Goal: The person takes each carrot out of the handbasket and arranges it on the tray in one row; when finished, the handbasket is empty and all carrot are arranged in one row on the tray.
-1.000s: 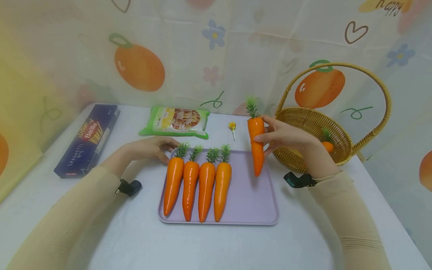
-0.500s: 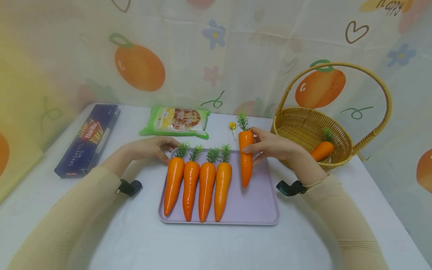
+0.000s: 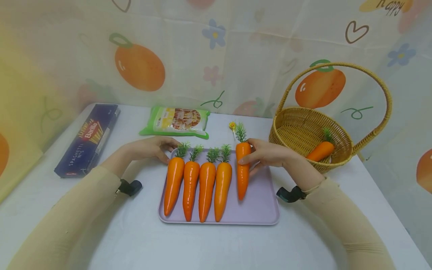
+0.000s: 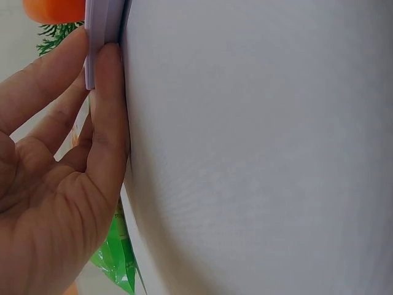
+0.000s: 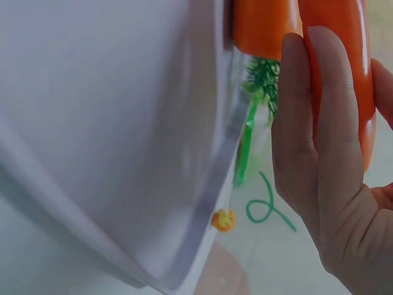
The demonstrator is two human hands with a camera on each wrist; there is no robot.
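My right hand [image 3: 270, 153] grips an orange carrot [image 3: 242, 174] with a green leafy top, thumb in front and fingers behind. It is held over the right part of a pale purple tray [image 3: 260, 210], tip pointing toward me. Several more carrots [image 3: 207, 191] lie side by side on the tray's left half, tops away from me. At the tray's back left corner my left hand [image 3: 156, 149] pinches the rim; in the left wrist view the thumb is on the tray edge [image 4: 105, 21] and a finger is under it.
A wicker basket [image 3: 287, 129] with a tall handle stands at the right, another carrot [image 3: 320, 151] inside. Behind the tray lie a green food packet [image 3: 179, 122] and a yellow lollipop [image 3: 232, 126]. A blue spaghetti box [image 3: 87, 140] lies at the left.
My right hand has carried the carrot from beside the basket leftward, down and toward me over the tray. The left hand has stayed at the tray corner.
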